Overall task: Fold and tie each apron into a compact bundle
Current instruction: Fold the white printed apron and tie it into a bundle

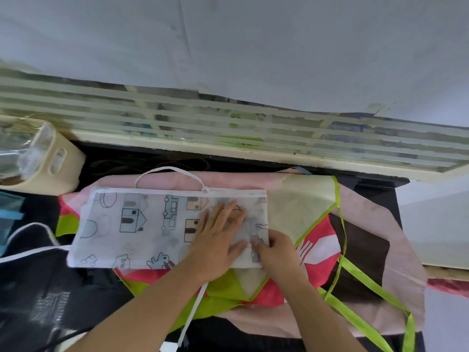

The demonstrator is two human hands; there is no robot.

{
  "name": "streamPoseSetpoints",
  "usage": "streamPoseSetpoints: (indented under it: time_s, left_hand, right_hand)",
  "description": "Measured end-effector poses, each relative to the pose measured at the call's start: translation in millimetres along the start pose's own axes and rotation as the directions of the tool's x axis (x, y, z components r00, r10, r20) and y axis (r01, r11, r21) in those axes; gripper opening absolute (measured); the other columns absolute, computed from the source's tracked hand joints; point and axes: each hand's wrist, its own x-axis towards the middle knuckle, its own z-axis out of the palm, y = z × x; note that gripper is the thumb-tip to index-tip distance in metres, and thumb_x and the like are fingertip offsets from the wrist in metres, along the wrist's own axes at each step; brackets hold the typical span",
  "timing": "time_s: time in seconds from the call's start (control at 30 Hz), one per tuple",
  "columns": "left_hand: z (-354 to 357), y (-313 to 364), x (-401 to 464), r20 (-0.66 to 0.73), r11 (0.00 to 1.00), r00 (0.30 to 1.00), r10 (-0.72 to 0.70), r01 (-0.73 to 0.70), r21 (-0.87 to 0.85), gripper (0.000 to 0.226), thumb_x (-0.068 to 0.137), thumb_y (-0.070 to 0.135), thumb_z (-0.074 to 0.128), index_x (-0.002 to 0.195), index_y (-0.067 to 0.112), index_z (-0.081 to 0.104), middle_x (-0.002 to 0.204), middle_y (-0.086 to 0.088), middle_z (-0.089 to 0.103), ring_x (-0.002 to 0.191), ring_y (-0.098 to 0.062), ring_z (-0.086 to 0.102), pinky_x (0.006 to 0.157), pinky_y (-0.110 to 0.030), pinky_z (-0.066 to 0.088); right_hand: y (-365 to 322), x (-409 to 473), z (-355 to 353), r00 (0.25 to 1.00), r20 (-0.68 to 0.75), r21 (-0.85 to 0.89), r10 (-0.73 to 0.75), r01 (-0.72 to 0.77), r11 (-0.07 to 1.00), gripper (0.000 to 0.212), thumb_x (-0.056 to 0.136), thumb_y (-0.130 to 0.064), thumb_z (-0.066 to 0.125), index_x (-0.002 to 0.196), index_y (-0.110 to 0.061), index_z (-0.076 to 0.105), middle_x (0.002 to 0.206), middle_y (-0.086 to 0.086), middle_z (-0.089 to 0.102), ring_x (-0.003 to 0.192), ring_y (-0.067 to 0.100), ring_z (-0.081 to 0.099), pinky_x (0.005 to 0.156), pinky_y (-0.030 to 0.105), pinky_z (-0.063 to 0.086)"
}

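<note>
White printed apron point(142, 229) lay folded into a strip atop other aprons point(317, 240) on the desk. Left hand point(219, 231) pressed flat, fingers straight; right hand point(275, 251) pinched its right end. Folding was underway; next, likely folding that end leftward.

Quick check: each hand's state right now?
Left hand: open, fingers spread flat, pressing on the white printed apron.
Right hand: fingers curled, pinching the apron's right end.

The folded apron point(157, 229) lies on a spread apron point(314, 224), stretching left from both hands; its strap point(195, 308) trails toward the person.
</note>
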Motion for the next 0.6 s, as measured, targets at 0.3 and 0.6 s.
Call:
streamPoseSetpoints:
  time_s: [0.3,0.6]
  left_hand:
    - [-2,-11,-38,0.104,0.975,0.97,-0.22,0.218,0.033,0.078,0.099,0.077,0.013,0.15,0.048,-0.038,0.16,0.007,-0.047,0.146,-0.018,-0.048,0.123,-0.059,-0.021]
    - [1,-13,-34,0.132,0.973,0.965,-0.228,0.23,0.005,0.092,0.091,0.086,0.027,0.148,0.053,-0.037,0.161,0.008,-0.046,0.146,-0.02,-0.047,0.12,-0.062,-0.023]
  right_hand:
    - [20,-49,-65,0.981,-0.167,0.26,0.097,-0.051,0.964,0.017,0.102,-0.018,0.063,0.093,-0.024,0.077,0.082,0.007,0.077,0.075,0.032,0.073,0.07,0.052,0.063]
    - [3,-57,-55,0.989,-0.108,0.249,0.102,-0.072,0.966,0.021,0.094,-0.002,0.069,0.109,-0.016,0.073,0.091,0.005,0.08,0.084,0.032,0.076,0.069,0.048,0.064]
